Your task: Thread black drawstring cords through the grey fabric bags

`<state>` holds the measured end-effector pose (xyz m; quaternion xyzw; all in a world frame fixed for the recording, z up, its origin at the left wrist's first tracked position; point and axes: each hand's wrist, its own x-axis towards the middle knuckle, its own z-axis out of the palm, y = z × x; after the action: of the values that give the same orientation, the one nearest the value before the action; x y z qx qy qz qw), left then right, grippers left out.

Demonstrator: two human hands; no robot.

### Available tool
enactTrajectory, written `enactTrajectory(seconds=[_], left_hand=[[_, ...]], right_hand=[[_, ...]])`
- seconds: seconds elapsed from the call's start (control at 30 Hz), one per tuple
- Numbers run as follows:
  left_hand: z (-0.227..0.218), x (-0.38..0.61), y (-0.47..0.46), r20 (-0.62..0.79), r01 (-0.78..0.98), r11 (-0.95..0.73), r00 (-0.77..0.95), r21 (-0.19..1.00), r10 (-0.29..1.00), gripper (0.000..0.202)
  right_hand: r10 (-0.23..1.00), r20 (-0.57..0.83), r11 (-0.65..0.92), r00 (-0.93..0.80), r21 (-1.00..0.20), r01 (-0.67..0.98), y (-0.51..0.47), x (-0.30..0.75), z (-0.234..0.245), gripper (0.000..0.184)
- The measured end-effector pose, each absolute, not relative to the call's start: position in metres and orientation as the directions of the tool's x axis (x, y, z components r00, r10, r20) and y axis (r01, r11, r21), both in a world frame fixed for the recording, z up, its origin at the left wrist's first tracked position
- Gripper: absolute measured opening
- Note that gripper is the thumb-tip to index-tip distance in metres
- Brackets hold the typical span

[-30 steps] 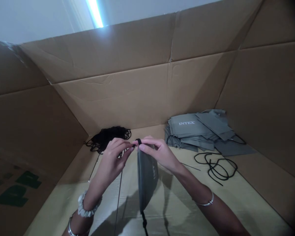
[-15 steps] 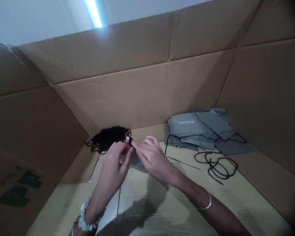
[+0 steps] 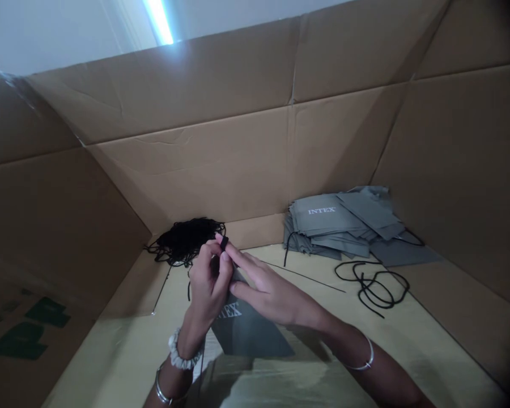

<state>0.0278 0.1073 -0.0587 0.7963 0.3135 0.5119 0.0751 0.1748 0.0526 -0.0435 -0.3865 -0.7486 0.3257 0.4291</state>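
Observation:
My left hand is curled, its thumb and fingers pinched on a thin black cord that is looped round the index finger of my right hand. The right hand's fingers are stretched out towards the upper left and grip nothing. Just below both hands a grey INTEX drawstring bag lies flat on the pale surface, its upper corner hidden under my right hand. A short piece of cord hangs down beside my left hand.
A stack of grey INTEX bags sits at the back right, with a loose black cord in front of it. A tangle of black cords lies at the back left. Cardboard walls enclose the work surface on three sides.
The grey bag hung upright from both hands; it has dropped and now lies flat. Both hands moved left and lower, and the cord loop now sits on my right index finger.

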Motion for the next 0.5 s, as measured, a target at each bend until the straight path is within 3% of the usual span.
enactTrajectory(seconds=[0.17,0.3,0.5], left_hand=[[-0.064,0.031,0.118,0.831,0.423,-0.84,0.282,0.341,0.48,0.003],[-0.063,0.035,0.123,0.86,0.458,-0.834,0.239,0.309,0.45,0.011],[-0.058,0.04,0.126,0.857,0.448,-0.835,0.239,0.32,0.457,0.014]], right_hand=[[0.878,0.334,0.444,-0.342,-0.835,0.326,0.051,0.179,-0.043,0.069],[0.893,0.283,0.395,-0.35,-0.866,0.307,0.051,0.18,-0.044,0.073],[0.915,0.294,0.388,-0.277,-0.831,0.399,0.049,0.183,-0.041,0.058]])
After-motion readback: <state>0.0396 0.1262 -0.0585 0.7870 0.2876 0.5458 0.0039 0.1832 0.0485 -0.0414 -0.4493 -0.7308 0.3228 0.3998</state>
